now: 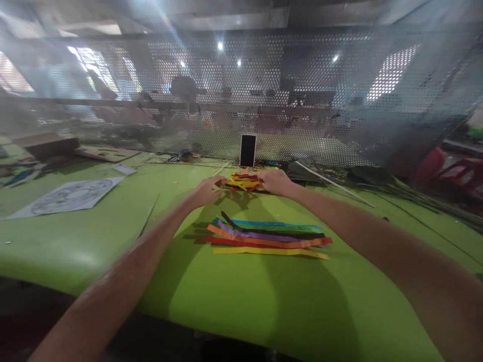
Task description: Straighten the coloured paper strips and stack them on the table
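Note:
Both arms reach forward over the green table to a loose bundle of yellow, red and orange paper strips [244, 183]. At the bundle's left end, the fingers of my left hand [207, 191] are closed on it. My right hand [276, 181] is bent round its right end, the fingertips partly hidden. The bundle appears slightly raised, with a shadow on the table below it. Nearer to me, a row of coloured paper strips [264, 242] lies side by side: blue, green, black, purple, orange, red and yellow.
Behind the bundle stands an upright dark tablet-like panel [248, 151], before a perforated metal screen [309, 120]. A printed sheet [71, 196] and a cardboard box [47, 146] lie left. Dark strips [407, 193] and a thin white stick [335, 184] are on the right.

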`<state>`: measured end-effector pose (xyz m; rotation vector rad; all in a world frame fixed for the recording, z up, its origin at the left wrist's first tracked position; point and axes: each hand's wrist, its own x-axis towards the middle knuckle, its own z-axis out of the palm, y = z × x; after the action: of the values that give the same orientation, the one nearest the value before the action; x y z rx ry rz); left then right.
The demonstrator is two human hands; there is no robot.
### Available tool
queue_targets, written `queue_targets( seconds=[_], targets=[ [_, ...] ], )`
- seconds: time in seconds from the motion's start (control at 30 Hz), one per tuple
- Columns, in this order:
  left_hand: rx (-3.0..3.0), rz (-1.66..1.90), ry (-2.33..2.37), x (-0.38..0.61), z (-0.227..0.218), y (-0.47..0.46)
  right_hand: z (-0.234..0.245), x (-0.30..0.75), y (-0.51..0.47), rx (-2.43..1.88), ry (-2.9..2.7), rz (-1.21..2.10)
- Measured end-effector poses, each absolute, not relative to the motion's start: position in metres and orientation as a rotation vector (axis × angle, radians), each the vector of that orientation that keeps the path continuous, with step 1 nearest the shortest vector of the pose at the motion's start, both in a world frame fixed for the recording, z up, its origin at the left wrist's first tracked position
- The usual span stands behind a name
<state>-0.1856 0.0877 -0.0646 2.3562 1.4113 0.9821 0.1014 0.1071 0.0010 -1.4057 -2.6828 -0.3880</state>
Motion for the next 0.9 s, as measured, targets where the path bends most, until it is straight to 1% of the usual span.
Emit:
queue_targets(
  seconds=[0.1, 0.27, 0.33, 0.43, 0.53, 0.67, 0.77, 0.83, 0.9],
  targets=[
    [2.327, 0.968, 1.423, -0.188, -0.069, 0.093, 0.006, 0.101, 0.111, -1.444, -2.635, -0.342],
    [2.317, 0.942, 1.451, -0.193, -0.072, 0.100, 0.022, 0.105, 0.119, -1.387, -2.579, -0.146],
    [2.323, 0.915, 1.454, -0.194, -0.072, 0.101, 0.030, 0.108, 0.125, -1.311, -2.507, -0.013],
    [2.337, 0.868, 1.449, -0.195, -0.073, 0.102, 0.042, 0.114, 0.136, -1.147, -2.270, 0.292],
    [2.363, 0.844, 1.447, -0.194, -0.073, 0.101, 0.054, 0.120, 0.143, -1.075, -2.104, 0.416],
    [2.409, 0.836, 1.450, -0.191, -0.073, 0.099, 0.076, 0.128, 0.146, -1.011, -1.971, 0.467],
    [2.448, 0.832, 1.438, -0.188, -0.074, 0.099, 0.093, 0.134, 0.143, -0.975, -1.946, 0.382],
    [2.472, 0.843, 1.434, -0.187, -0.074, 0.100, 0.097, 0.134, 0.138, -1.019, -2.016, 0.319],
    [2.487, 0.862, 1.439, -0.187, -0.075, 0.100, 0.092, 0.131, 0.132, -1.105, -2.230, 0.246]
  ],
)
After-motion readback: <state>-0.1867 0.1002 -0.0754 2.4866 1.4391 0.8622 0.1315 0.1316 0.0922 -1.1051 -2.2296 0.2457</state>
